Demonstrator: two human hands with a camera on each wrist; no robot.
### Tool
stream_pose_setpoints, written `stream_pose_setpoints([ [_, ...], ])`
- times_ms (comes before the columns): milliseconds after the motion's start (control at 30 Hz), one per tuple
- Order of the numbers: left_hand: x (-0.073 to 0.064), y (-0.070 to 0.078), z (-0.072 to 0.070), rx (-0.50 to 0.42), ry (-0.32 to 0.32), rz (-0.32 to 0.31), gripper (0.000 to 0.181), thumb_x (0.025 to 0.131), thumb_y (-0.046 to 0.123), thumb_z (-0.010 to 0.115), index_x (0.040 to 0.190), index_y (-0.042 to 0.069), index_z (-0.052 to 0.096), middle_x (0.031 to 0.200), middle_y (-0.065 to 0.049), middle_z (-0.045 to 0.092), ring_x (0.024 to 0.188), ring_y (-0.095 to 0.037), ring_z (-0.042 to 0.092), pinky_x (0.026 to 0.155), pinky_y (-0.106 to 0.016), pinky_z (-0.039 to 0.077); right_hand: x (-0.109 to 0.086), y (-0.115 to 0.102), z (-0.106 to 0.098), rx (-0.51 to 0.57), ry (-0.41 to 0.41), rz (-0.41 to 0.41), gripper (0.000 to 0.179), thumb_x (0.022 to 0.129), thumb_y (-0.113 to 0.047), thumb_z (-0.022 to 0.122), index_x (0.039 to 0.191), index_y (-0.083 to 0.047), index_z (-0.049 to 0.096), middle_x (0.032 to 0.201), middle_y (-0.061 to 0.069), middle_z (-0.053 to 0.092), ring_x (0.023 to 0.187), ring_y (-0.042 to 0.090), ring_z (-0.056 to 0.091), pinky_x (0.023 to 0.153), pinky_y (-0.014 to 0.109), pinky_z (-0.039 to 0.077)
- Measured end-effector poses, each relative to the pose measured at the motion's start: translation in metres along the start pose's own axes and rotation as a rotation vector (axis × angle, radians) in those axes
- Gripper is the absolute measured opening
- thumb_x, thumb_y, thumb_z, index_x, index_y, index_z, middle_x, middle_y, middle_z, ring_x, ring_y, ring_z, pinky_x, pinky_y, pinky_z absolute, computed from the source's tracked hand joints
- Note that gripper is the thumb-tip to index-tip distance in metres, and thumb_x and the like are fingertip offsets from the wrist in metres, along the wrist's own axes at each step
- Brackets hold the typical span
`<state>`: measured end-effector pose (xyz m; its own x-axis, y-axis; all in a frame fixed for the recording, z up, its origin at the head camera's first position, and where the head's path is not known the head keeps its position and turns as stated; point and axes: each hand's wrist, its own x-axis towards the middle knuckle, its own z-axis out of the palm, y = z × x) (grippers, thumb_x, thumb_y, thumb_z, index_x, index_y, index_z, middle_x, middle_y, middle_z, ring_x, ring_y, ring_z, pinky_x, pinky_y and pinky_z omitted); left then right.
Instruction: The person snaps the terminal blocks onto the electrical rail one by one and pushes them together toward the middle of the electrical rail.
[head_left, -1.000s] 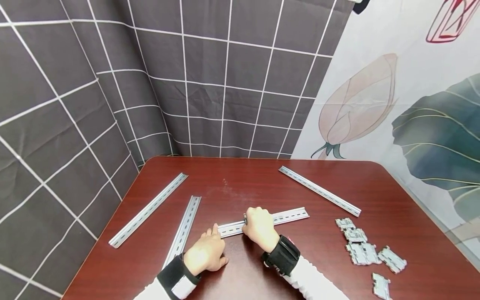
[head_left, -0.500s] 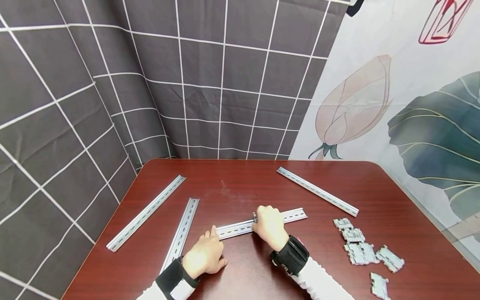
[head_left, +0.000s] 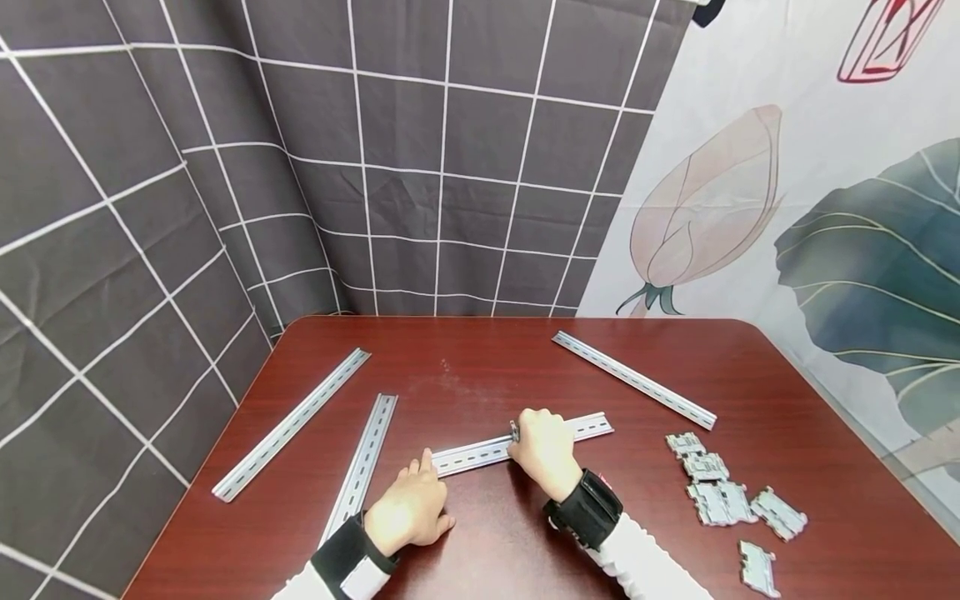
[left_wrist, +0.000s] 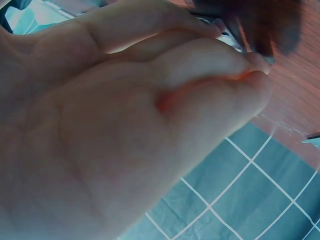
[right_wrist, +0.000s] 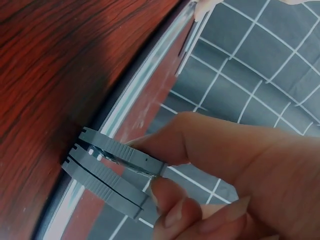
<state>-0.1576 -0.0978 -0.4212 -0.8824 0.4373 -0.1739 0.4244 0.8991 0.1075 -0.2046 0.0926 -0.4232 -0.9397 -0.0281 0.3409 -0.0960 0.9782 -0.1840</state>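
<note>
In the head view a slotted metal DIN rail [head_left: 471, 457] lies crosswise on the table. My left hand [head_left: 411, 507] rests at its left end, fingers extended and touching it, with the thumb apart from the rail. My right hand [head_left: 547, 452] is over the rail's middle. In the right wrist view, grey ridged terminal blocks [right_wrist: 107, 187] sit side by side on the rail, at least two. The thumb and a finger of the right hand [right_wrist: 220, 170] pinch at their outer end. The left wrist view shows mostly the left palm and fingers [left_wrist: 150, 100]; the rail end is largely hidden.
Further DIN rails lie around: one at far left [head_left: 292, 425], one beside the left hand [head_left: 363, 458], one at back right [head_left: 633, 379]. Several loose terminal blocks [head_left: 720, 503] lie on the right of the brown table [head_left: 465, 358]. Grey checked cloth [head_left: 397, 200] hangs behind.
My right hand has moved a little to the right along the rail with the pinched terminal block, mostly in the first half second. The left hand stays at the rail's left end.
</note>
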Motion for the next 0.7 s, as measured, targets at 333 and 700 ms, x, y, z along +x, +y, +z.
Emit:
stream_pose_setpoints([
  [333, -0.0005, 0.0004, -0.0003, -0.002, 0.028, 0.007, 0.04, 0.079, 0.033, 0.074, 0.089, -0.006, 0.07, 0.132, -0.036, 0.049, 0.12, -0.047, 0.052, 0.1, -0.051, 0.044, -0.0044, 0.0053, -0.0027, -0.065, -0.08, 0.058, 0.04, 0.058, -0.029, 0.086, 0.064, -0.004, 0.055, 0.062, 0.014, 0.063, 0.056, 0.029, 0.064, 0.043, 0.041, 0.047],
  [700, 0.0009, 0.0004, 0.0004, 0.005, 0.049, 0.038, 0.038, 0.08, 0.036, 0.074, 0.075, -0.001, 0.067, 0.129, -0.037, 0.052, 0.12, -0.046, 0.052, 0.099, -0.051, 0.044, -0.0064, 0.0067, 0.0024, 0.036, -0.088, 0.022, 0.032, 0.062, -0.016, 0.077, 0.05, -0.014, 0.047, 0.057, 0.01, 0.06, 0.054, 0.028, 0.061, 0.043, 0.042, 0.044],
])
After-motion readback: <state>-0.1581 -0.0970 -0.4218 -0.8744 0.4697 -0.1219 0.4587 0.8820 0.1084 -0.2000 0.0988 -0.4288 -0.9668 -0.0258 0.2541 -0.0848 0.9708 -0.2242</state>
